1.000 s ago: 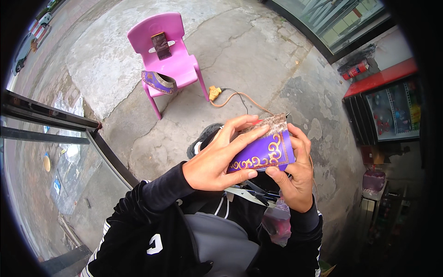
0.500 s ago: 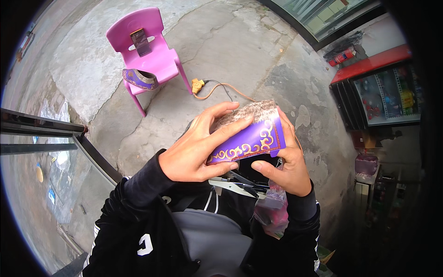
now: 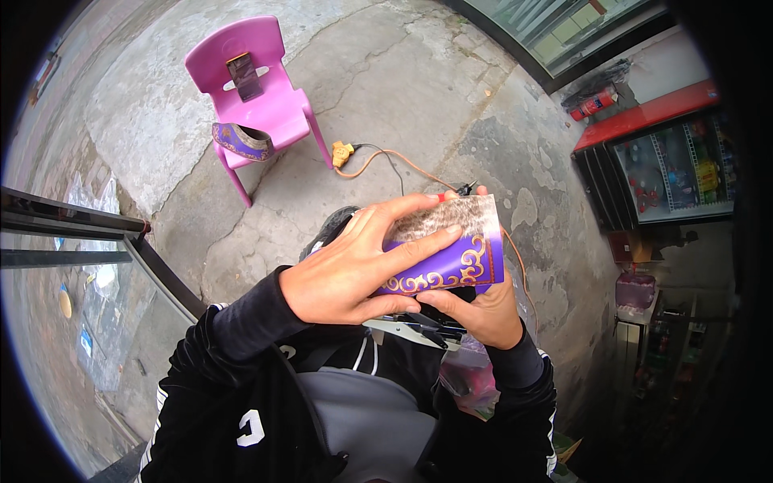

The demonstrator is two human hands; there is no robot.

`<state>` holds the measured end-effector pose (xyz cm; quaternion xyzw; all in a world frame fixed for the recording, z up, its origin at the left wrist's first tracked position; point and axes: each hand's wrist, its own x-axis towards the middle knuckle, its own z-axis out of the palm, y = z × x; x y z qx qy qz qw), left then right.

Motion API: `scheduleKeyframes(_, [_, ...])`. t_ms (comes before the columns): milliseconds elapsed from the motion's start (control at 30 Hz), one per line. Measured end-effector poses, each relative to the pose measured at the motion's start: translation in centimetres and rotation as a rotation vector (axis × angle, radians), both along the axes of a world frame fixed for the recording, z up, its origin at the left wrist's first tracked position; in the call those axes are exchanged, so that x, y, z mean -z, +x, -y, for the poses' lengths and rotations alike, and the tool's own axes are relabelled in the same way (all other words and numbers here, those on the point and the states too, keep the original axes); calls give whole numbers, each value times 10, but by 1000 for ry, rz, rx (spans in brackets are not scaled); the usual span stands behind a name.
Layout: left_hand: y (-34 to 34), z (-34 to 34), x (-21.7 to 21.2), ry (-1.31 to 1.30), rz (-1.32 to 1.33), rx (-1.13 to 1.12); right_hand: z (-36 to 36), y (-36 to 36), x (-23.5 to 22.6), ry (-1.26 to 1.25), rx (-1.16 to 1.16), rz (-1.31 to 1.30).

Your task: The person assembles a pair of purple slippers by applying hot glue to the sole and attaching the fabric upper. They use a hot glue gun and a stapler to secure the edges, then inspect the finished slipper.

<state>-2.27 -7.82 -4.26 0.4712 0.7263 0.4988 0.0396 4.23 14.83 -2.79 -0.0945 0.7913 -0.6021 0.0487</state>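
A purple printed card piece [image 3: 443, 270] with gold scrolls and a brown-white fur-look band is bent into a curve in front of me. My left hand [image 3: 342, 270] wraps over its left side, with fingers across the fur-look band and the thumb along the lower edge. From below and behind, my right hand [image 3: 491, 312] grips the right part, its thumb at the bottom edge and most of its fingers hidden. Under the hands, a white and black tool [image 3: 411, 332] lies on my lap, partly covered. Beside it hangs a clear plastic bag [image 3: 469, 374] with pinkish contents.
A pink chair [image 3: 278, 105] ahead left holds a similar purple band [image 3: 241, 142] and a dark flat box-like thing [image 3: 245, 78]. A yellow socket [image 3: 342, 153] with a cord lies on the concrete floor. A red-topped glass-front fridge [image 3: 660, 161] stands right; a metal frame [image 3: 72, 221] is left.
The card piece has come slightly down and right, with both hands still on it. My right thumb has moved left and up against its lower edge, and the right fingers sit further behind it.
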Motion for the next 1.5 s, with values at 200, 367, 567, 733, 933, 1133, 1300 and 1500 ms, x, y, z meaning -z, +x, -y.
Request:
scheduleKeyframes(200, [-2,-2,3,44,49,48,0,8,-10,17,93,205])
scheduleKeyframes(367, [-5,-2,7,78,104,66,-7,1,-18,157,-28,179])
scheduleKeyframes(567, [-4,1,4,46,138,37,-8,-4,-18,136,-3,43])
scheduleKeyframes(733, [-2,-3,3,26,50,-19,0,-5,-14,101,37,1])
scheduleKeyframes(933, [-4,-3,8,131,164,16,-2,-5,-23,153,26,-53])
scheduleKeyframes(1133, [1,-4,12,122,162,-4,-2,-5,-28,295,49,-211])
scheduleKeyframes(1300, [7,-7,16,164,266,-24,-4,-7,-30,288,53,-226])
scheduleKeyframes(1500, [14,-10,21,209,303,-27,-3,-8,-31,355,39,-274])
